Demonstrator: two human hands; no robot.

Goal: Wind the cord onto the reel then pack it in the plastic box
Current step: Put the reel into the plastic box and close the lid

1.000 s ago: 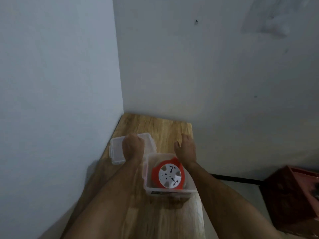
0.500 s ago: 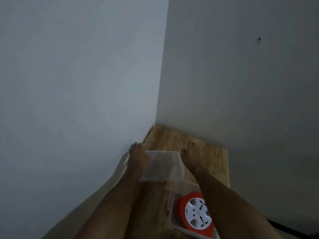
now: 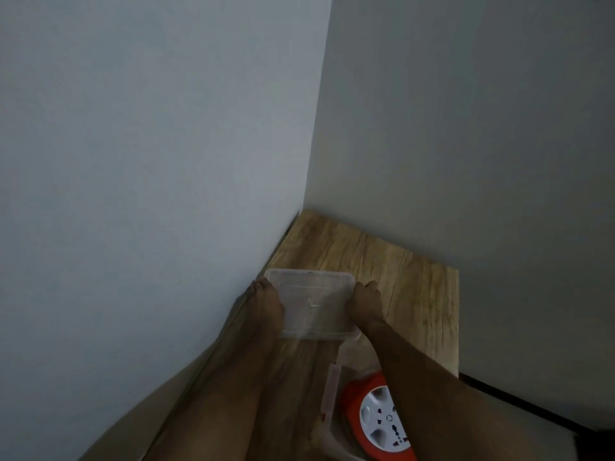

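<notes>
Reel [image 3: 376, 417] in orange with a white socket face lies flat inside the clear plastic box [image 3: 331, 404] at about 5 o'clock in the view, its round face turned up toward the camera. Being a disc, it has no long axis to speak of. The right forearm crosses over its right part, and the frame edge cuts off its lower side. Dark socket slots and a small round mark show on the white face, but no brand, label or writing can be read there. The cord cannot be made out.

The box stands on the wooden counter [image 3: 422, 294], its long side running from near to far; only its left wall and far corner show.

Beyond it, toward 12 o'clock from the reel, both hands hold the clear lid [image 3: 312, 304]. The lid is a rounded rectangle with its long axis lying left to right, and its near edge sits just over the far rim of the box. The left hand [image 3: 266, 304] grips its left short edge, and the right hand [image 3: 366, 302] grips its right short edge, fingers curled over the rim. No lettering on the lid can be read.

Two plain walls meet in a corner at 12 o'clock, behind the counter.
</notes>
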